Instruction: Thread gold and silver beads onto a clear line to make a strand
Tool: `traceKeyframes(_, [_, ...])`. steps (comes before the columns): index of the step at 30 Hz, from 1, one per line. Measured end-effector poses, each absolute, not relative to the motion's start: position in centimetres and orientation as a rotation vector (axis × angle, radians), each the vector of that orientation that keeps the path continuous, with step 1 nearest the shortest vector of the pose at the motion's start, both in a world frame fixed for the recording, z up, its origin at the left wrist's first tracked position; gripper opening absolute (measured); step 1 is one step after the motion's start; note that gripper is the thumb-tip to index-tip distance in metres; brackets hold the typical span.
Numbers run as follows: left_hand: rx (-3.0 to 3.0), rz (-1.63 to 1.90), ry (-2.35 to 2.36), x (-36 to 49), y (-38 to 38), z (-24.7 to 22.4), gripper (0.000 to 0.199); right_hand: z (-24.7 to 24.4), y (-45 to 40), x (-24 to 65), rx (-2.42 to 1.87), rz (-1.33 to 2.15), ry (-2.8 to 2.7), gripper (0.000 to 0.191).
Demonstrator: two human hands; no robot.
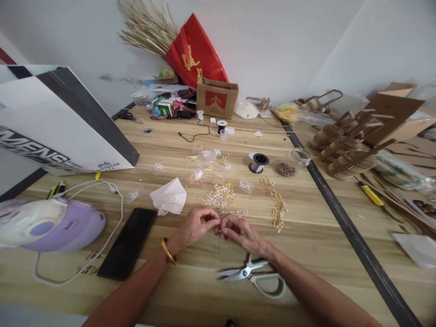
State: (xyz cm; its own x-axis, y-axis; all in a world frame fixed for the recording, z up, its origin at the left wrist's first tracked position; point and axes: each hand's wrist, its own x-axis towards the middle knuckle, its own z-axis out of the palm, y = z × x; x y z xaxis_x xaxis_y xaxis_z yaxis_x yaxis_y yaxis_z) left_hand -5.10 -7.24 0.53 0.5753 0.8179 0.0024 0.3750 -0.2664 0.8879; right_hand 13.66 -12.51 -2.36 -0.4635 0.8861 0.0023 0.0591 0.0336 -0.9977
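My left hand [200,223], with a gold bangle [169,252] on its wrist, has thumb and forefinger pinched together. Right beside it, my right hand [239,230] is also closed in a pinch, and the fingertips of both nearly meet. Whatever lies between them is too small to make out; a faint clear line seems to hang below. Just beyond the fingers is a silvery chain [238,212], with a pile of gold and silver beads [218,195] behind it. Scissors [254,274] with pale green handles lie partly open near my right forearm.
Gold chains [275,204] and a wire spool [259,162] lie to the right, near a dish of mixed beads [287,169]. A white tissue [169,196], a black phone [128,243] and a purple device [73,225] with a white cable occupy the left. Small woven baskets [344,150] stand far right.
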Motion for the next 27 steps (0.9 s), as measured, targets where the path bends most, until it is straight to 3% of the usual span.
traceKeyframes(11, [1.841,0.615,1.083,-5.3,-6.8,-0.4,0.011,-2.6,-12.2,13.8,-1.072,1.558,-1.404,0.03])
traceKeyframes(27, [1.852,0.572,0.988,-4.4,-8.0,-1.5,0.038,-2.2,-12.6,13.6,-1.077,1.085,-1.84,0.014])
